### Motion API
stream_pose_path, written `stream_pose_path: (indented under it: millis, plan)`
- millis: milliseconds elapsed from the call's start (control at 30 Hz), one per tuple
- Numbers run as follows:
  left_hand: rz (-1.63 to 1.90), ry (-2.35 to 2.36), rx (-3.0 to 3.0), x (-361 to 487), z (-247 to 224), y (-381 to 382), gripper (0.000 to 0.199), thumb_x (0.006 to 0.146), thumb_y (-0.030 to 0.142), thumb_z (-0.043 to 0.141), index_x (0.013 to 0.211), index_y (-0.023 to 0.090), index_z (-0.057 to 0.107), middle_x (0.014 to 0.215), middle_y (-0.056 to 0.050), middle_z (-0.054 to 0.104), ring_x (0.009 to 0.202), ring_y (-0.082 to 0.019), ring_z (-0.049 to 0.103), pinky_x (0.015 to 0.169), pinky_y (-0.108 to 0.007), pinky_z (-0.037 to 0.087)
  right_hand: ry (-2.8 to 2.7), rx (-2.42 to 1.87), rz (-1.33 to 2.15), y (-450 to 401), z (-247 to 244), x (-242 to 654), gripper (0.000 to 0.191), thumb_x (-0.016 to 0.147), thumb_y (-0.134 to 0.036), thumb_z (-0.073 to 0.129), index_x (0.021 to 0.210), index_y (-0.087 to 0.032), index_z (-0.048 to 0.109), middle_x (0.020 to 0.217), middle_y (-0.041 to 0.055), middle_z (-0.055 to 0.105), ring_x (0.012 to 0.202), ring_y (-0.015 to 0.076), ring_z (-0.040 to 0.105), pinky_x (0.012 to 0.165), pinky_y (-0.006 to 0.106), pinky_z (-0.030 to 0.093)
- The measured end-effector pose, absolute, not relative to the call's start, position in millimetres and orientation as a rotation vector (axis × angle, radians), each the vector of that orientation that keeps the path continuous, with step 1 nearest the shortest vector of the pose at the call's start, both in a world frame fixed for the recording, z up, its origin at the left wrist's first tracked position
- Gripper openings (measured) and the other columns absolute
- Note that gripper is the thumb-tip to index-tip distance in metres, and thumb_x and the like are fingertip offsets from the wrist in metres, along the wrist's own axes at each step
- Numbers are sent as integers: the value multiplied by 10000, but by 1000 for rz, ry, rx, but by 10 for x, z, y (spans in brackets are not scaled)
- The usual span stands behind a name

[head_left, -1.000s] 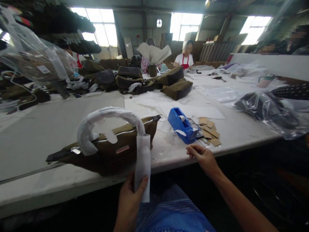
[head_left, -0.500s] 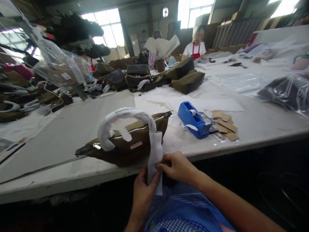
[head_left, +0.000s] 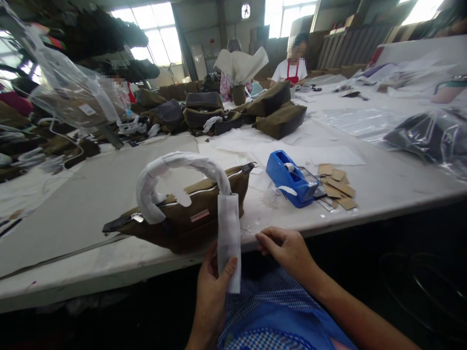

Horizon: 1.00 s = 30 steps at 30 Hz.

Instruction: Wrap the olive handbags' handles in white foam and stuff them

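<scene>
An olive-brown handbag [head_left: 204,226] with a zip top stands at the table edge, its arched handle [head_left: 182,160] covered in white wrapping. A flat white foam sleeve [head_left: 229,228] hangs down over the handle's near end. My left hand [head_left: 215,282] is closed on the lower part of this sleeve, thumb in front and fingers behind. Just right of the sleeve and apart from it, my right hand [head_left: 286,248] pinches with thumb and forefinger. A faint clear trace shows by its fingertips, too small to make out. Behind it sits a blue tape dispenser [head_left: 290,177].
Brown card pieces [head_left: 337,187] lie beside the dispenser. More olive bags [head_left: 280,121] are piled at the back. A dark item in clear plastic [head_left: 430,133] lies at right, a plastic-wrapped package [head_left: 78,104] at left. A person in a red apron [head_left: 292,70] is across the table.
My right hand has moved off the sleeve to the right, still pinching. My left hand keeps its hold, and the sleeve now lies flatter and faces me. The view has shifted slightly.
</scene>
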State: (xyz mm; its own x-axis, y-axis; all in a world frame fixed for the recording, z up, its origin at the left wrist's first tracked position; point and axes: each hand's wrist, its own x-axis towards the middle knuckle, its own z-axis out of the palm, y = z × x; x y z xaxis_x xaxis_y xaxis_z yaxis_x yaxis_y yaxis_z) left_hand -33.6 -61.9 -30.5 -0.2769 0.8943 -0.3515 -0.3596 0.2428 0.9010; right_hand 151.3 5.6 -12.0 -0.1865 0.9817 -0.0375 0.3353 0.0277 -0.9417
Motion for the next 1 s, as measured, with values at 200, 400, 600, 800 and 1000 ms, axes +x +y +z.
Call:
stream_pose_path:
  millis: [200, 400, 600, 800, 1000]
  plan:
    - [1271, 1264, 516, -264, -244, -636, 889, 713, 408, 884, 1476, 236, 462, 1234, -138, 734, 1117, -323, 711, 883, -367, 587, -1606, -1098, 1484, -152, 29, 1175, 273, 925, -418, 645, 1007, -204, 792, 992, 53, 784, 938, 246, 710, 838, 325, 536]
    - [1322, 1364, 598, -212, -225, -623, 757, 745, 420, 859, 1411, 230, 554, 1349, -128, 676, 1257, -324, 633, 1007, -369, 535, -1231, -1066, 1829, -101, -217, 943, 555, 829, -654, 677, 687, -118, 695, 586, -2, 576, 518, 96, 447, 506, 231, 343]
    - [1279, 1377, 667, -256, -369, -577, 779, 771, 475, 825, 1444, 248, 505, 1381, -124, 654, 1276, -325, 618, 1034, -396, 517, -1694, -984, 1572, 22, -179, 1167, 463, 947, -538, 575, 842, -131, 768, 751, 29, 714, 665, 159, 608, 618, 255, 463]
    - [1111, 1658, 940, -424, -608, -461, 609, 789, 576, 746, 1239, 172, 668, 1228, -146, 734, 1209, -368, 656, 1064, -496, 487, -1836, -1302, 830, 289, -202, 1815, 265, 945, -342, 622, 1114, -206, 775, 1087, 67, 791, 996, 246, 738, 925, 354, 553]
    - [1185, 1947, 1283, -638, -533, -481, 473, 894, 579, 597, 1188, 229, 714, 1247, -91, 731, 1198, -330, 661, 1094, -494, 470, -1702, -1580, 201, 566, -384, 2650, 238, 942, -340, 592, 1032, -210, 771, 1030, 74, 794, 901, 253, 750, 843, 378, 594]
